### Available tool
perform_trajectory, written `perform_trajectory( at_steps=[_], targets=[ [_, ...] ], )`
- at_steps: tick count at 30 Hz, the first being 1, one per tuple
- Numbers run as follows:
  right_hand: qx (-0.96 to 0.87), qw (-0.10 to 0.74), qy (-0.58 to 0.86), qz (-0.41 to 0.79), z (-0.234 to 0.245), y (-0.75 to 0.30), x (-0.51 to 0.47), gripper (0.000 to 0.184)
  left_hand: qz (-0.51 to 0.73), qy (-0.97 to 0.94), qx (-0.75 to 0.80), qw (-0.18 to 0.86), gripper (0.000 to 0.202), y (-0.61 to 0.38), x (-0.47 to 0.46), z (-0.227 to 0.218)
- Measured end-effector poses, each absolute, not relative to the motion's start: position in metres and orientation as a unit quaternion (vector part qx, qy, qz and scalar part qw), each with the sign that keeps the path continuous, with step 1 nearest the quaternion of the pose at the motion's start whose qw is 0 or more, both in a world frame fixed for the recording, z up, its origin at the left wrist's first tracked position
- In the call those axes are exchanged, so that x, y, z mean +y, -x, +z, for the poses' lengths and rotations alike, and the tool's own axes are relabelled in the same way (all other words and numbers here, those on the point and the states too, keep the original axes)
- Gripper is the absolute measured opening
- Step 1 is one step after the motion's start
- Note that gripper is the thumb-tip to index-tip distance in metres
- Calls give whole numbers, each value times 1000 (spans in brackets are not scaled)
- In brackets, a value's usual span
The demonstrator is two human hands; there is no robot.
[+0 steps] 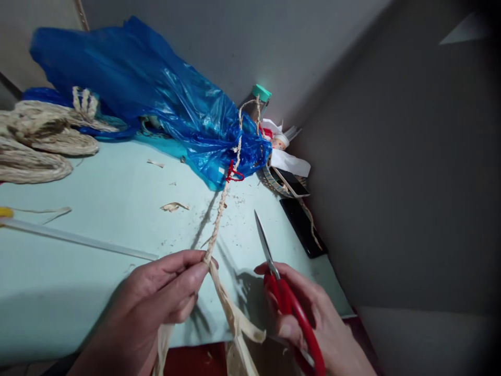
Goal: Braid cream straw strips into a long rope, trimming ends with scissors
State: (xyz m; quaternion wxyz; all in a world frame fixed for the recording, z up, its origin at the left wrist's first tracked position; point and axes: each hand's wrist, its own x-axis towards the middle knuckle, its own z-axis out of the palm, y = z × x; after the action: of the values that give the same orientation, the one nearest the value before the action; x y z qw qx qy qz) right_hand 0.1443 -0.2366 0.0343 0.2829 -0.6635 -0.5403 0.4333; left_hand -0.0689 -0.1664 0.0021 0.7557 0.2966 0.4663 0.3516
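My left hand (168, 287) pinches a pale braided cord (217, 224) between thumb and fingers at the lower end of its plait. Loose flat fibre strands (230, 308) hang below the pinch, and another strand drops beneath my palm. The cord runs up and away, with a red tie (234, 172) knotted around it, and its far end loops near a green-topped object. Red-handled scissors (287, 303) are in my right hand (313, 313), fingers at the handles and blades pointing up and away. The blades look shut and stand apart from the cord.
A blue plastic bag (156, 78) spreads across the back. Bundles of dried fibre (43, 136) lie at left, beside a long white stick (82, 237). A basket (274, 180) and a black phone-like slab (303, 227) sit near the right wall. Fibre scraps (174, 207) litter the pale-green tabletop.
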Motion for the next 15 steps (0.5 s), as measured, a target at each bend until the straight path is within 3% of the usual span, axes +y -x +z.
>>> perform_trajectory(
  at_steps=[6, 10, 15],
  targets=[
    [-655, 201, 701, 197, 23, -137, -239, 46, 351, -163, 387, 837, 25, 66, -163, 13],
    [-700, 206, 654, 197, 19, -137, -239, 51, 333, -158, 360, 857, 23, 59, -165, 25],
    [-683, 208, 659, 235, 16, -133, -237, 43, 310, -187, 345, 866, 30, 51, -167, 27]
  ],
)
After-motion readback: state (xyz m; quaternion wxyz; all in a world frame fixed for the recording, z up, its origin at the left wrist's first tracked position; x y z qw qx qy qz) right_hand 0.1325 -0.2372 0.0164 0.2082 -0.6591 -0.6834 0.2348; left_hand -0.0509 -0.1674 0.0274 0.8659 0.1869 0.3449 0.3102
